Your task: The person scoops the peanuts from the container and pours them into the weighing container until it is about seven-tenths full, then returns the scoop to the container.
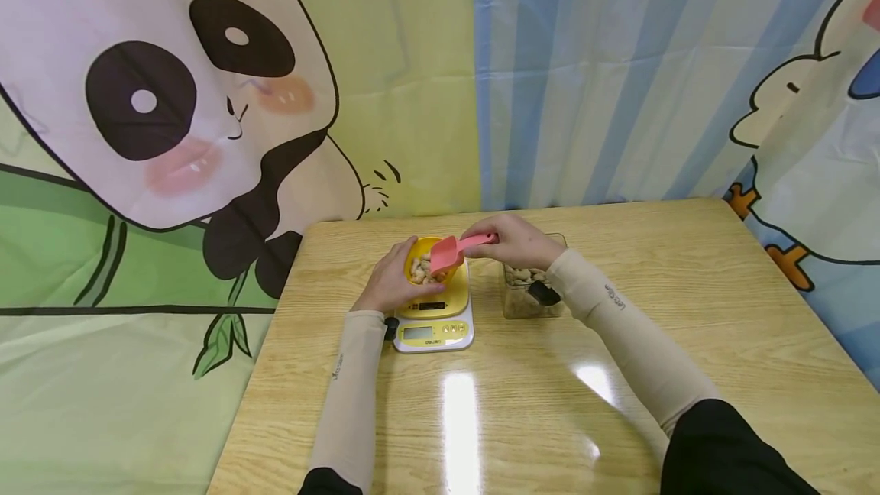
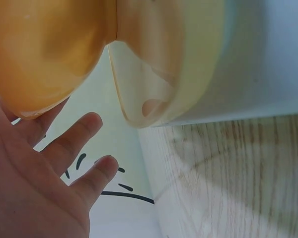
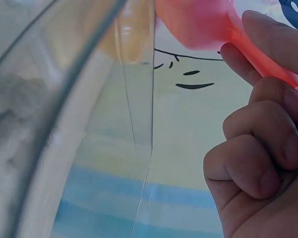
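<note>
My left hand (image 1: 393,281) holds the side of a yellow bowl (image 2: 44,54), thumb on the near side and fingers on the far side. In the left wrist view, two of its fingers (image 2: 72,141) spread away from the bowl. Pale nut-like pieces (image 1: 419,270) lie in the bowl, which is above the plate of a yellow-and-white kitchen scale (image 1: 433,333). My right hand (image 1: 514,241) pinches the handle of a pink scoop (image 1: 445,253) between thumb and forefinger, its other fingers curled. The scoop is tilted over the bowl; its inside is partly hidden.
Right of the scale stands a clear container (image 1: 519,304) with more pale pieces, partly under my right wrist. Both stand on a wooden table (image 1: 536,418). A printed curtain (image 1: 426,98) hangs along its back edge.
</note>
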The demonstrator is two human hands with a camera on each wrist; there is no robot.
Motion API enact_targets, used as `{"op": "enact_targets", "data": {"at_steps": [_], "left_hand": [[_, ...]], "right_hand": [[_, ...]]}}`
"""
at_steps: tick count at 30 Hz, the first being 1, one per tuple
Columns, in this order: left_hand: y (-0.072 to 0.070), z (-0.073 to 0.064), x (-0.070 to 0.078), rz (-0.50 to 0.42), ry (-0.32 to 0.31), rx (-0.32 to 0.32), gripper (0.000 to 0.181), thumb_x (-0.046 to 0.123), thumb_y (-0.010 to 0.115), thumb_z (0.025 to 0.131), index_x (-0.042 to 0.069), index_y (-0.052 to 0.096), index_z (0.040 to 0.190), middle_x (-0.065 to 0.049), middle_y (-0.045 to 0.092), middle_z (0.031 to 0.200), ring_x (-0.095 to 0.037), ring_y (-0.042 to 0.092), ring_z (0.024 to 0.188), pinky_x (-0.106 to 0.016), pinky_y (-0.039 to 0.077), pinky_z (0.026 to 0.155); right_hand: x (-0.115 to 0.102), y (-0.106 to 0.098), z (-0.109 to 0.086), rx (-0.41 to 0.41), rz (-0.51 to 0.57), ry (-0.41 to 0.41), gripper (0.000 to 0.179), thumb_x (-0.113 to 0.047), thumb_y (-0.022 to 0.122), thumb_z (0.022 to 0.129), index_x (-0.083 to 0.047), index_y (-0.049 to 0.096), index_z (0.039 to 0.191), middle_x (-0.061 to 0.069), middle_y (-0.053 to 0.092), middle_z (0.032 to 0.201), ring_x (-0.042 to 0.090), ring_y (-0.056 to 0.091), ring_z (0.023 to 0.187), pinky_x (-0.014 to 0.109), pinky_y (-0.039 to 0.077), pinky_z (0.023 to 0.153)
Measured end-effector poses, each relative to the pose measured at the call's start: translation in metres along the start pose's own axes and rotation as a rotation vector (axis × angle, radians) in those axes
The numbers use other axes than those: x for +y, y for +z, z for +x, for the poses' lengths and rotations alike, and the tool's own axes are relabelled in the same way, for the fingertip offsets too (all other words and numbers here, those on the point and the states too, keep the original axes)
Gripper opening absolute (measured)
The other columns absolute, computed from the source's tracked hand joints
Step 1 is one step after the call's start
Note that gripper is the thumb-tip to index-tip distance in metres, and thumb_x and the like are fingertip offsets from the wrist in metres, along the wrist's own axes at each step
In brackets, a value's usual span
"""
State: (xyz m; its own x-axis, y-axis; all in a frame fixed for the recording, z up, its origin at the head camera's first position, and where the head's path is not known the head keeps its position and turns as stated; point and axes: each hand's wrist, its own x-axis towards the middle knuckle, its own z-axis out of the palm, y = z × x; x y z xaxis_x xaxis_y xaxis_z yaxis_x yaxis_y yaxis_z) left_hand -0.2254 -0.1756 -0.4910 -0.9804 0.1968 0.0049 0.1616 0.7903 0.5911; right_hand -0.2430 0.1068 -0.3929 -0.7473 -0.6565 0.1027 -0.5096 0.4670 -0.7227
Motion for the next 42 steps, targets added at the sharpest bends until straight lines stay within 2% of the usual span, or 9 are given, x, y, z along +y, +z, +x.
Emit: {"op": "enact_targets", "data": {"at_steps": [7, 13, 18, 24, 28, 31, 34, 37, 42], "left_hand": [[0.002, 0.000, 0.000, 0.018, 0.009, 0.007, 0.120, 0.072, 0.082, 0.067, 0.030, 0.023, 0.162, -0.001, 0.036, 0.159, -0.030, 0.044, 0.135, -0.057, 0.042, 0.107], [0.001, 0.000, 0.000, 0.008, -0.003, 0.008, 0.122, 0.077, 0.079, 0.065, 0.031, 0.021, 0.162, -0.001, 0.035, 0.160, -0.031, 0.045, 0.134, -0.059, 0.044, 0.105], [-0.002, 0.000, 0.001, 0.008, -0.002, 0.006, 0.123, 0.076, 0.080, 0.065, 0.028, 0.021, 0.163, -0.002, 0.032, 0.162, -0.034, 0.040, 0.140, -0.062, 0.040, 0.108], [-0.006, 0.001, 0.002, -0.001, 0.007, 0.018, 0.122, 0.073, 0.081, 0.067, 0.032, 0.018, 0.163, -0.002, 0.031, 0.162, -0.033, 0.039, 0.141, -0.060, 0.039, 0.109], [-0.004, 0.000, 0.000, 0.003, -0.009, 0.016, 0.123, 0.074, 0.081, 0.066, 0.033, 0.019, 0.163, -0.001, 0.031, 0.162, -0.032, 0.039, 0.141, -0.059, 0.039, 0.110], [-0.002, -0.001, -0.001, 0.000, -0.009, 0.012, 0.124, 0.075, 0.081, 0.065, 0.028, 0.021, 0.163, -0.002, 0.032, 0.162, -0.032, 0.039, 0.141, -0.059, 0.039, 0.110], [0.000, -0.001, -0.001, -0.007, -0.003, 0.012, 0.124, 0.075, 0.081, 0.065, 0.026, 0.022, 0.163, -0.003, 0.032, 0.162, -0.033, 0.039, 0.141, -0.059, 0.039, 0.110], [0.001, -0.001, -0.001, -0.010, -0.006, 0.012, 0.124, 0.075, 0.081, 0.065, 0.029, 0.021, 0.163, -0.001, 0.032, 0.162, -0.032, 0.039, 0.142, -0.058, 0.039, 0.110], [0.002, 0.001, -0.002, -0.005, -0.009, 0.006, 0.122, 0.074, 0.081, 0.065, 0.036, 0.018, 0.163, 0.000, 0.031, 0.162, -0.031, 0.040, 0.141, -0.058, 0.039, 0.110]], "right_hand": [[0.007, -0.010, -0.018, 0.068, 0.030, -0.027, 0.026, -0.035, 0.068, 0.099, -0.022, 0.075, 0.119, -0.005, 0.070, 0.105, 0.019, 0.050, 0.067, 0.034, 0.044, 0.064], [0.018, -0.028, -0.043, 0.128, 0.065, -0.020, 0.027, -0.036, 0.069, 0.098, -0.025, 0.073, 0.122, -0.002, 0.070, 0.097, 0.020, 0.050, 0.067, 0.033, 0.045, 0.063], [0.024, -0.049, -0.070, 0.207, 0.073, 0.026, 0.027, -0.033, 0.071, 0.097, -0.026, 0.073, 0.124, -0.002, 0.069, 0.099, 0.020, 0.056, 0.076, 0.034, 0.049, 0.065], [0.037, -0.072, -0.099, 0.264, 0.052, 0.090, 0.027, -0.030, 0.072, 0.097, -0.026, 0.073, 0.123, -0.002, 0.071, 0.105, 0.021, 0.057, 0.075, 0.033, 0.049, 0.063], [0.047, -0.081, -0.115, 0.235, 0.030, 0.115, 0.026, -0.030, 0.071, 0.097, -0.026, 0.074, 0.122, -0.004, 0.071, 0.113, 0.020, 0.064, 0.082, 0.032, 0.053, 0.068], [0.051, -0.085, -0.123, 0.190, -0.010, 0.130, 0.025, -0.032, 0.071, 0.097, -0.025, 0.074, 0.121, -0.003, 0.072, 0.109, 0.018, 0.061, 0.072, 0.031, 0.051, 0.062], [0.052, -0.089, -0.126, 0.138, -0.053, 0.137, 0.026, -0.033, 0.070, 0.098, -0.023, 0.074, 0.121, -0.001, 0.071, 0.094, 0.015, 0.047, 0.054, 0.031, 0.044, 0.052], [0.051, -0.091, -0.125, 0.083, -0.111, 0.132, 0.027, -0.036, 0.069, 0.098, -0.022, 0.074, 0.120, -0.002, 0.067, 0.082, 0.011, 0.037, 0.048, 0.030, 0.040, 0.048], [0.052, -0.090, -0.122, 0.009, -0.170, 0.134, 0.031, -0.037, 0.068, 0.098, -0.017, 0.074, 0.121, -0.002, 0.061, 0.075, 0.009, 0.037, 0.048, 0.027, 0.038, 0.047]]}}
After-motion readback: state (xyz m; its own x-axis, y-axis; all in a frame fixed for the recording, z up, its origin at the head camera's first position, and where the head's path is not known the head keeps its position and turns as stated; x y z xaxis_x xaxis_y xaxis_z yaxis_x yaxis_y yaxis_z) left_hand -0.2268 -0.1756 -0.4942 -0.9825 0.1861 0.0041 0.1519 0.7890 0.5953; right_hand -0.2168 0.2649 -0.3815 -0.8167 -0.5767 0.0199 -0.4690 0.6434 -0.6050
